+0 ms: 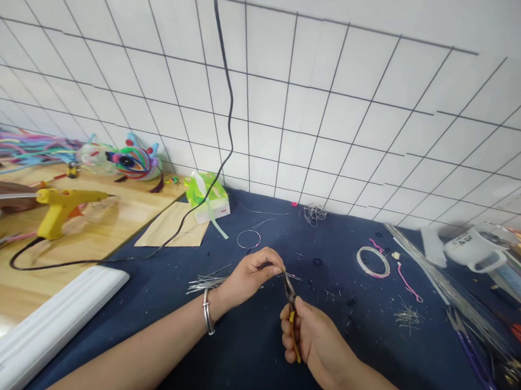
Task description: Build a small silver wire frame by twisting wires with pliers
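One pair of pliers (290,289), one yellow glue gun (61,207), one white mug (471,248).

open cloth (241,364) between forearms (154,344), black cable (231,114) (hanging) at left, scissors (475,364) at right

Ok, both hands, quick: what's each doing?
Left hand: closed, fingertips pinching a thin wire piece.
Right hand: closed around yellow-handled pliers, tips at the wire.

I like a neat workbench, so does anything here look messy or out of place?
Mostly loose wire: a tangled clump sits near the tiled wall, unlike the straighter pile by the left hand. A black cord also hangs down across the white box. Nothing looks clearly spilled or broken.
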### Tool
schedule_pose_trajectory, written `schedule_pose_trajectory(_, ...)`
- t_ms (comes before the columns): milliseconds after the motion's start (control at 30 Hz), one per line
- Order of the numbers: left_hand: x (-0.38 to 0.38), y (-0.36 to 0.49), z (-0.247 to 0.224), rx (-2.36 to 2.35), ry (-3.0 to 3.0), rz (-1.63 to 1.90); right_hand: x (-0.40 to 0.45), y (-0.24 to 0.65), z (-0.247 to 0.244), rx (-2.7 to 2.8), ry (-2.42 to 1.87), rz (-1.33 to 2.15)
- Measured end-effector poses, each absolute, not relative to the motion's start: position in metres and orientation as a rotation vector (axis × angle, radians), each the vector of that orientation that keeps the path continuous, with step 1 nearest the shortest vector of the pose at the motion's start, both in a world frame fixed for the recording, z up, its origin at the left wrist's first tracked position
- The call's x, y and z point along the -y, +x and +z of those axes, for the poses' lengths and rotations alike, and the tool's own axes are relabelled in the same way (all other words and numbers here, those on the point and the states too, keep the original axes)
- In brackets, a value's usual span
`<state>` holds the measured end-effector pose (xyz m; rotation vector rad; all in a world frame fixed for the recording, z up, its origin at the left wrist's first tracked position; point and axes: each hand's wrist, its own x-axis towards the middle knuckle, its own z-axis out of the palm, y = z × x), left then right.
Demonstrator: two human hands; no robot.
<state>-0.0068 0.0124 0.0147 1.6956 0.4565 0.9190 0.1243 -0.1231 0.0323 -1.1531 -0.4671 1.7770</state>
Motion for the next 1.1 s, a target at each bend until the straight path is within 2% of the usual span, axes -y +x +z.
schedule_pose_trajectory(900, -0.0144, -0.0100, 0.0240, -0.354, 1.958, 0.885, 0.1264, 0.1220, 0.0330, 0.272, -1.137, 1.803)
schedule_pose_trajectory(1100, -0.0119, -0.0084, 0.0197, -0.453, 1.926, 0.891, 0.1272, 0.1212, 0.0321, 0.306, -1.148, 1.798)
